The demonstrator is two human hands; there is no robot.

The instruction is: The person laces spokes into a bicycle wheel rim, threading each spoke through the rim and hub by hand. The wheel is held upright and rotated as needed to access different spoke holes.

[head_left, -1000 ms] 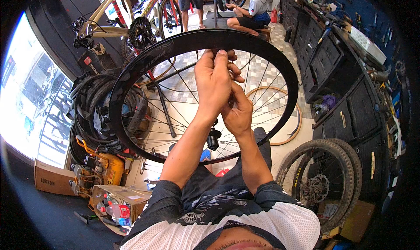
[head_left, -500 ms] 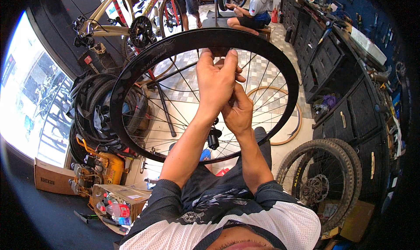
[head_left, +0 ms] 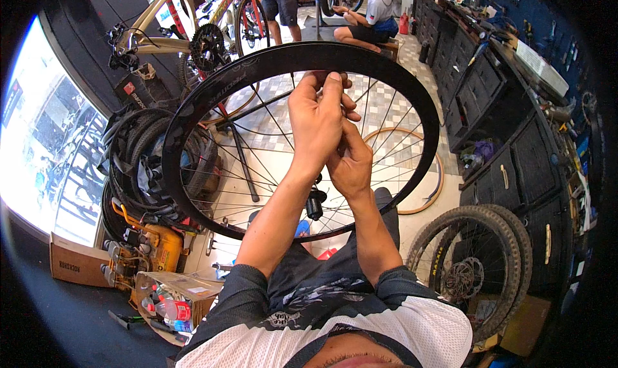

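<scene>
In the head view, the bicycle wheel (head_left: pixel 314 204) tilts mid-picture, behind both hands. The left hand (head_left: pixel 315 120) curls at its far rim (head_left: pixel 322 57), the right hand (head_left: pixel 351 165) bunched just beneath; I cannot tell what either grips. It is probably light, stiff, smooth: best held by the rim.

Spokes (head_left: pixel 270 117) obstruct passage through the black rim (head_left: pixel 315 55), but a gap separates it from the cabinets (head_left: pixel 499 170).

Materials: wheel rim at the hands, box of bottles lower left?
Wheel rim: carbon or painted alloy, can't tell which; its deep, smooth black section with a soft sheen fits both. Box: likely cardboard, matte, judging by its plain brown, thin walls.
</scene>
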